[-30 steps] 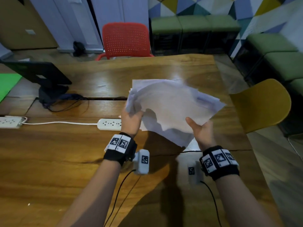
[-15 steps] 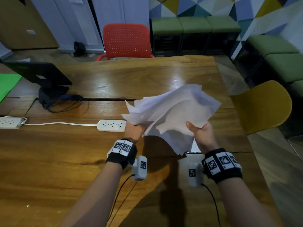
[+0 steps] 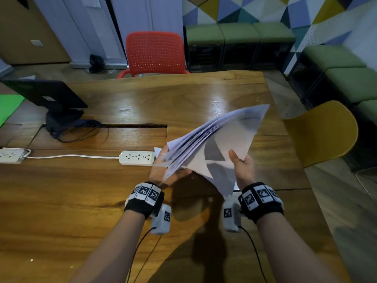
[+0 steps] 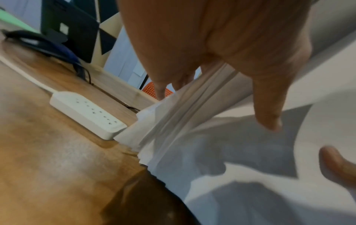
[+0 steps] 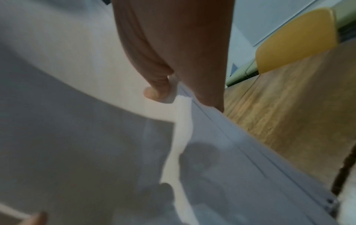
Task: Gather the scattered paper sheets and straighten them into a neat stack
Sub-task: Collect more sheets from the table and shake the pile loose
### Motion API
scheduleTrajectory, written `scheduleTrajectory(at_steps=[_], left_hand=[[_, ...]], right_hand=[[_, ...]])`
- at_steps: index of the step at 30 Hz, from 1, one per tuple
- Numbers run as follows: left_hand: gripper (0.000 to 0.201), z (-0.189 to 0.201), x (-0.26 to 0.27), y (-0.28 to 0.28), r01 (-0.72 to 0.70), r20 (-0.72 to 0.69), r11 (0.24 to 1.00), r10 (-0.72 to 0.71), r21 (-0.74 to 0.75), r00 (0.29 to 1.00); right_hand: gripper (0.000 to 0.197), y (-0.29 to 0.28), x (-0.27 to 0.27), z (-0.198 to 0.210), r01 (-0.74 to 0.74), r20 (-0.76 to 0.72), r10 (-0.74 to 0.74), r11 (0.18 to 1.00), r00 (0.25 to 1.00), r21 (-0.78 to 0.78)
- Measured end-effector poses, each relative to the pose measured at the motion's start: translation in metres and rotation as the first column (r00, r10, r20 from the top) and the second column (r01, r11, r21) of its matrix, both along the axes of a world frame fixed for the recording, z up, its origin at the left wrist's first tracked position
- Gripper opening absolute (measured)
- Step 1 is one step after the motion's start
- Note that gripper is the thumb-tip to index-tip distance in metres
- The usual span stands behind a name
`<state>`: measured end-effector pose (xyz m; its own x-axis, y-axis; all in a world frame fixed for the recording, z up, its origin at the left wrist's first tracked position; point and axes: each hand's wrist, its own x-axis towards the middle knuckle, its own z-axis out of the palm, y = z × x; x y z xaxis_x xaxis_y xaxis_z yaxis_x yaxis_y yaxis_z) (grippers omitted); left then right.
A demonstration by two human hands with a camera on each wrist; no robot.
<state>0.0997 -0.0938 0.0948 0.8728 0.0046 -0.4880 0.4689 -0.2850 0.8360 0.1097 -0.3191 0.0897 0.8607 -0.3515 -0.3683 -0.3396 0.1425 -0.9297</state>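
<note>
We held the paper sheets [image 3: 220, 139] tilted in the air above the wooden desk [image 3: 85, 201], their edges still fanned and uneven. Our left hand [image 3: 170, 173] gripped the lower left corner, thumb over the top sheet, fingers [image 4: 159, 89] curled beneath. Our right hand [image 3: 243, 167] pinched the near right edge between thumb and fingers. A white power strip [image 3: 137, 158] lay just left of the sheets.

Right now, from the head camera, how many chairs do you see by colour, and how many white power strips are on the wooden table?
Red perforated plastic chair: 1
Yellow plastic shell chair: 1
White plastic power strips: 2, one by the papers, one at the left edge
Total: 4
</note>
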Motion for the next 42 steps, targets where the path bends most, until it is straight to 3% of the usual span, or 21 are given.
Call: scheduleTrajectory(at_steps=[2,3,5,6,10,13,17,19,23,25,27,29,32,37,39,42], left_hand=[[0.055,0.007,0.001,0.002,-0.046,0.03,0.999,0.046,0.005,0.998],[0.062,0.01,0.002,0.005,-0.111,0.131,0.994,0.109,0.014,0.985],[0.053,0.023,0.004,0.009,-0.235,0.277,0.966,0.256,-0.108,0.926],[0.045,0.027,0.005,0.01,-0.276,0.285,0.948,0.311,-0.156,0.907],[0.042,0.043,0.01,0.005,-0.195,0.278,0.956,0.253,-0.22,0.927],[0.045,0.047,0.013,-0.005,-0.163,0.328,0.965,0.224,-0.205,0.918],[0.019,0.052,0.013,-0.009,-0.233,0.348,0.942,0.309,-0.243,0.885],[0.023,0.052,0.012,-0.009,-0.216,0.337,0.937,0.304,-0.274,0.891],[0.023,0.055,0.011,-0.006,-0.193,0.354,0.933,0.298,-0.303,0.886],[0.041,0.054,0.011,-0.005,-0.183,0.354,0.942,0.279,-0.281,0.893],[0.049,0.053,0.013,-0.007,-0.173,0.334,0.944,0.265,-0.282,0.905],[0.041,0.051,0.017,-0.01,-0.181,0.316,0.945,0.266,-0.271,0.911],[0.044,0.049,0.024,-0.015,-0.253,0.313,0.934,0.326,-0.252,0.892],[0.043,0.052,0.036,-0.009,-0.301,0.311,0.902,0.395,-0.311,0.864],[0.04,0.056,0.038,-0.013,-0.259,0.351,0.921,0.355,-0.293,0.866],[0.039,0.064,0.041,-0.014,-0.288,0.394,0.895,0.414,-0.34,0.821]], right_hand=[[0.022,-0.007,-0.003,0.012,-0.017,0.049,0.016,1.0,0.999,0.021],[0.019,-0.011,-0.005,0.019,-0.052,0.08,0.05,0.998,0.996,0.023],[0.017,-0.02,-0.008,0.033,-0.135,0.134,0.131,0.991,0.982,0.021],[0.017,-0.024,-0.009,0.037,-0.17,0.145,0.165,0.985,0.976,0.017],[0.031,-0.03,-0.014,0.045,-0.222,0.174,0.22,0.975,0.96,-0.009],[0.018,-0.03,-0.012,0.048,-0.24,0.194,0.236,0.971,0.952,-0.001],[0.024,-0.03,-0.008,0.048,-0.304,0.161,0.335,0.933,0.928,-0.19],[0.014,-0.03,-0.007,0.051,-0.257,0.176,0.297,0.941,0.939,-0.218],[0.012,-0.027,-0.009,0.063,-0.13,0.312,0.163,0.984,0.936,-0.123],[0.011,-0.027,-0.012,0.062,-0.144,0.301,0.17,0.984,0.938,-0.107],[0.022,-0.026,-0.013,0.052,-0.203,0.29,0.219,0.975,0.931,-0.087],[0.04,-0.022,-0.013,0.04,-0.212,0.278,0.226,0.974,0.934,-0.08],[0.045,-0.019,-0.009,0.03,-0.211,0.265,0.211,0.977,0.941,-0.027],[0.04,-0.021,-0.001,0.026,-0.202,0.212,0.197,0.979,0.957,-0.002],[0.035,-0.019,0.002,0.033,-0.211,0.249,0.214,0.977,0.945,-0.039],[0.024,-0.019,0.005,0.044,-0.185,0.289,0.184,0.983,0.94,-0.024]])
